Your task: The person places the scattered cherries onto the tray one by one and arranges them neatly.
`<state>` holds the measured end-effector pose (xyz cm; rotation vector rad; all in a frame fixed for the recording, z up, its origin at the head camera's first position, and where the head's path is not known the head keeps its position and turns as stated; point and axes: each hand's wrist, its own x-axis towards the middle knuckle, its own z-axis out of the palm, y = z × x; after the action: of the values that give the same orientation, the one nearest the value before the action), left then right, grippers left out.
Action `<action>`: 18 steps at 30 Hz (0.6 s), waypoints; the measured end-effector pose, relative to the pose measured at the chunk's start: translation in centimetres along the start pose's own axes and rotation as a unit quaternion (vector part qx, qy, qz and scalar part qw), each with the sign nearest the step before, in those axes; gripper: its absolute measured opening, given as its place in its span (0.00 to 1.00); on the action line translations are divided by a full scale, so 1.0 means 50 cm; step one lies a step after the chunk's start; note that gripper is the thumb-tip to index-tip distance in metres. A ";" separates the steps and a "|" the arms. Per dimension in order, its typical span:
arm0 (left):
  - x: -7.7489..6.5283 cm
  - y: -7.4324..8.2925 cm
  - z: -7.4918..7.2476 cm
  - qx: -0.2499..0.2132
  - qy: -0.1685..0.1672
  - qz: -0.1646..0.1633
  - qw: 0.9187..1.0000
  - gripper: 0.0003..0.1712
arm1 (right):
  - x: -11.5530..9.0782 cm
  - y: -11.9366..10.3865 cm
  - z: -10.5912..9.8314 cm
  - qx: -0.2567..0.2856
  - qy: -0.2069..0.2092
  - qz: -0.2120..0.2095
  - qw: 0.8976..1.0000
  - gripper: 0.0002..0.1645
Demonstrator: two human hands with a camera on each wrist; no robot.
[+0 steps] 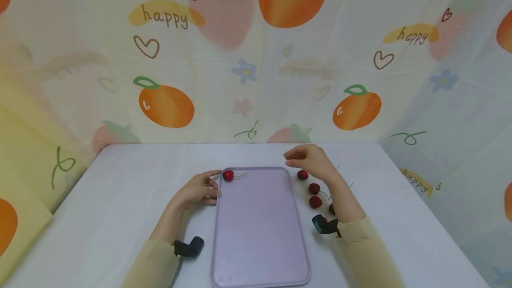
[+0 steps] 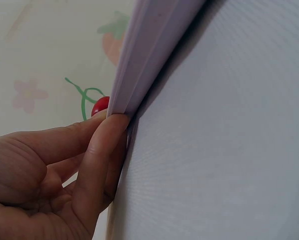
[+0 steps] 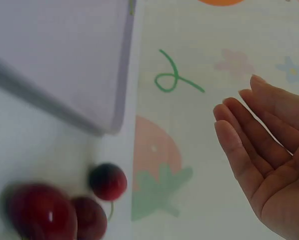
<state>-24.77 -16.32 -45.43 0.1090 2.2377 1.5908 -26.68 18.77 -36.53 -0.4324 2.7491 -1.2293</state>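
Observation:
A lilac tray [image 1: 260, 230] lies lengthwise on the white table. One red cherry [image 1: 228, 175] rests inside its far left corner, stem pointing right. At that corner my left hand [image 1: 197, 189] holds the tray's rim; in the left wrist view, fingertips [image 2: 117, 122] touch the tray's outer wall [image 2: 144, 55], and the cherry peeks out behind them. Past the tray's far right corner, my right hand [image 1: 310, 159] hovers with loosely bent fingers. Nothing sits between its fingertips in the right wrist view. Beneath and beside it lie several dark red cherries [image 1: 314, 188], some partly hidden by the arm.
The white table [image 1: 136, 177] reaches back to a fruit-print cloth [image 1: 256, 101] that hangs behind and at the sides. Each wrist wears a black strap-on camera, one on the left [image 1: 190, 247], one on the right [image 1: 325, 224]. Cherry stems stick out beyond the right forearm.

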 end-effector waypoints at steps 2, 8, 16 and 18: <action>0.000 0.001 0.000 0.002 0.002 -0.001 1.000 0.44 | -0.017 0.008 -0.016 -0.009 0.005 0.003 1.000 0.15; 0.000 0.002 0.000 0.003 0.010 -0.007 1.000 0.43 | -0.060 0.044 -0.058 -0.044 0.029 0.022 0.998 0.16; 0.000 0.001 0.001 -0.005 0.005 -0.008 1.000 0.43 | -0.105 0.118 -0.116 -0.077 0.044 0.049 0.995 0.19; 0.000 0.001 0.001 -0.006 0.005 -0.007 1.000 0.43 | -0.115 0.137 -0.130 -0.077 0.041 0.061 0.994 0.20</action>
<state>-24.75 -16.27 -45.39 0.0833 2.2303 1.6012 -24.01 29.46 -37.39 -0.2262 2.9036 -1.0331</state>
